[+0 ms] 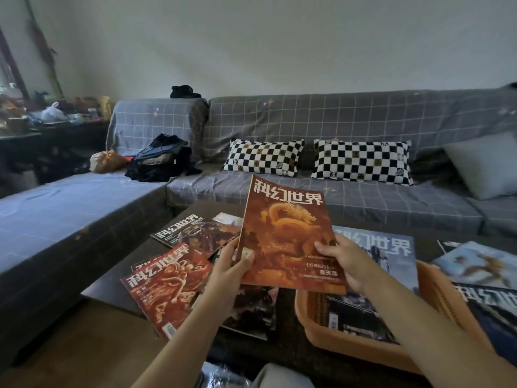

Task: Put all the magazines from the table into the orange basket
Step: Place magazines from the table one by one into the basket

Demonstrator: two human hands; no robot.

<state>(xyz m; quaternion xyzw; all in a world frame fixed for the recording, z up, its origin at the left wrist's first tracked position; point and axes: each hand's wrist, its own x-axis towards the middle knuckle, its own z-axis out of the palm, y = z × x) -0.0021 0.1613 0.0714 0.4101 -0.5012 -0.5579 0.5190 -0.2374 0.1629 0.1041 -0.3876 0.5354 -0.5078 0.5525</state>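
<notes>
I hold an orange dragon-cover magazine [285,233] upright above the dark table [117,287]. My left hand [229,270] grips its lower left edge and my right hand [344,261] grips its lower right edge. The orange basket [330,340] sits just below and to the right, with a blue-white magazine [389,253] leaning in it. A red magazine [165,287] and a dark one [193,231] lie to the left on the table. Another dark magazine [251,309] lies under my left wrist. More magazines [481,264] lie right of the basket.
A grey checked sofa [307,197] wraps around the far and left sides of the table, with two black-and-white pillows [263,158] and a pile of dark clothes [162,161]. A cluttered side table [42,119] stands at the far left. Wooden floor [84,345] shows below.
</notes>
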